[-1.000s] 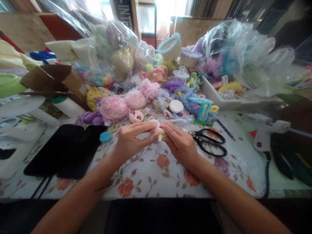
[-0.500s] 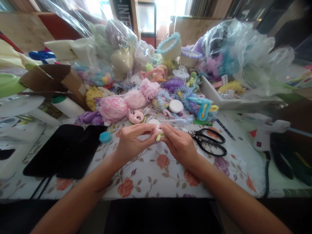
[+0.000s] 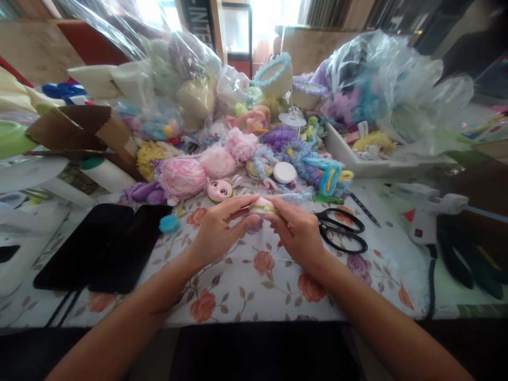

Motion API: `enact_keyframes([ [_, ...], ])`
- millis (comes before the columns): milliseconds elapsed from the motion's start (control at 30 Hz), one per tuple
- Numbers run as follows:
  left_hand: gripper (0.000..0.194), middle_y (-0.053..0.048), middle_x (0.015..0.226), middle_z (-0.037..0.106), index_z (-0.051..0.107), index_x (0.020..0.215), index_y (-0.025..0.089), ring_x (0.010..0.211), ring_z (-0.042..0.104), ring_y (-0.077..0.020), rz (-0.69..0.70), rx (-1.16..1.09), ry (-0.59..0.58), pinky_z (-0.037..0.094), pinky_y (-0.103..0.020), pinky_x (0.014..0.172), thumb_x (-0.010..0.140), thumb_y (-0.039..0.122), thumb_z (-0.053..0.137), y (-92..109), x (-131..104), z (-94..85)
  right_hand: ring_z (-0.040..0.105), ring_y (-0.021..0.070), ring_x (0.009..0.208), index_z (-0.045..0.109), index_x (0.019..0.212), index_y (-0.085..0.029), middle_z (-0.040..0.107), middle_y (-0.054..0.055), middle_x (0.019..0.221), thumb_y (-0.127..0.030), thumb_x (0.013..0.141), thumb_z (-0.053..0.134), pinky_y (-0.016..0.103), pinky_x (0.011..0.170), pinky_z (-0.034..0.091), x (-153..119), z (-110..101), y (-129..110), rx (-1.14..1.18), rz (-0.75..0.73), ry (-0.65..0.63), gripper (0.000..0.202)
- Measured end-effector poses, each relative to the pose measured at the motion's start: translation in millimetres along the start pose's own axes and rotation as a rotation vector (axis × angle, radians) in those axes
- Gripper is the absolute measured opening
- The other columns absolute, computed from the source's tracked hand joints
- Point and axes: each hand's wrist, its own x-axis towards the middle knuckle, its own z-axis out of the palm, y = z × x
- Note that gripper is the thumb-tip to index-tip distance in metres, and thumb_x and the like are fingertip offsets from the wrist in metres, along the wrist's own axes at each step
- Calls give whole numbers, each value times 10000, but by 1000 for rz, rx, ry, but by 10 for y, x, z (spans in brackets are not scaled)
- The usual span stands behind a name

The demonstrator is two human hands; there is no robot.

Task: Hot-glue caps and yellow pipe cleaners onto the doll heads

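Observation:
Between the fingertips of both hands is a small round pale disc (image 3: 263, 206) with a yellow-green ribbon along its edge. My left hand (image 3: 219, 225) pinches it from the left, thumb below and fingers above. My right hand (image 3: 298, 227) grips its right side, and the fingers cover part of it. Just beyond my left hand lies a doll face (image 3: 220, 191) with painted eyes and a green rim. Black-handled scissors (image 3: 344, 230) rest to the right of my right hand, their blades mostly hidden behind it.
Soft yarn balls (image 3: 183, 177), a white round lid (image 3: 284, 172) and plush trims crowd the back. Two black phone-like slabs (image 3: 85, 246) and a blue pompom (image 3: 170, 224) lie left. On the right are a pencil (image 3: 365, 209), a glue gun (image 3: 431, 217) and a white tray (image 3: 357, 166).
The disc has been tipped so its ribboned edge faces me more and its flat top shows less. My right fingers have shifted around its right side; the left thumb has drawn slightly away from the ribbon.

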Motion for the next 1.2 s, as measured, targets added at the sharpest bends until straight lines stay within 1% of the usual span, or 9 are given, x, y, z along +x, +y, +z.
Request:
enact_keyframes([
  [133, 383, -50, 1160, 710, 644, 1234, 230, 1008, 685, -199, 6, 89, -9, 559, -294, 899, 857, 299, 660, -15, -8, 0, 658, 172, 609, 661, 1158, -208, 678, 14, 685, -392, 947, 531, 289, 608, 555, -11, 4, 1, 118, 211, -82, 309],
  [267, 387, -51, 1141, 717, 624, 1261, 220, 981, 688, -190, 84, 184, 2, 547, -287, 897, 877, 272, 635, -43, -10, -10, 604, 131, 497, 671, 1133, -188, 627, -10, 615, -413, 940, 539, 252, 548, 515, -3, 8, -14, 212, 269, -95, 325],
  [400, 414, -76, 1217, 683, 587, 1304, 199, 1039, 670, -206, 145, 220, -5, 537, -306, 920, 896, 263, 604, -63, -25, 13, 571, 104, 450, 701, 934, -183, 601, -24, 566, -405, 943, 539, 222, 526, 482, 26, -6, -38, 262, 290, -90, 275],
  [567, 473, -68, 1250, 667, 537, 1355, 222, 961, 686, -177, 120, 155, 9, 571, -264, 825, 889, 255, 613, -35, -42, 42, 562, 92, 440, 701, 906, -191, 589, -41, 547, -394, 933, 559, 203, 497, 467, 42, -24, -64, 318, 318, -86, 250],
  [700, 391, -52, 1234, 678, 618, 1271, 219, 1054, 668, -210, 106, 112, 54, 555, -303, 909, 880, 215, 623, 21, -32, 28, 588, 94, 470, 716, 1008, -205, 613, -40, 591, -396, 927, 567, 201, 493, 475, 41, -37, -64, 367, 310, -70, 256],
  [800, 384, -47, 1237, 676, 622, 1269, 229, 1090, 655, -217, 98, 94, 69, 534, -316, 953, 886, 207, 615, 49, -22, 16, 604, 93, 484, 718, 1064, -210, 644, -25, 654, -385, 947, 527, 199, 460, 465, 42, -42, -54, 439, 327, -60, 285],
  [933, 379, -34, 1225, 683, 627, 1261, 258, 1080, 657, -208, 94, 88, 78, 528, -316, 960, 886, 207, 615, 64, -20, 20, 575, 96, 451, 722, 1016, -191, 634, -24, 616, -369, 925, 563, 206, 419, 447, 48, -50, -65, 466, 379, -21, 256],
  [1100, 362, -44, 1211, 686, 639, 1246, 264, 1066, 654, -204, 78, 139, 132, 542, -310, 923, 886, 236, 614, 52, -37, 39, 447, 79, 403, 636, 751, -188, 484, -57, 498, -355, 857, 654, 202, 380, 389, 59, -50, -101, 354, 429, 97, 199],
  [1200, 365, -55, 1226, 676, 638, 1249, 260, 1080, 644, -207, 119, 175, 158, 537, -312, 927, 886, 237, 612, 29, -51, 54, 487, 71, 430, 565, 734, -187, 586, -13, 674, -402, 862, 633, 197, 359, 410, 61, -31, -93, 482, 481, 41, 259],
])
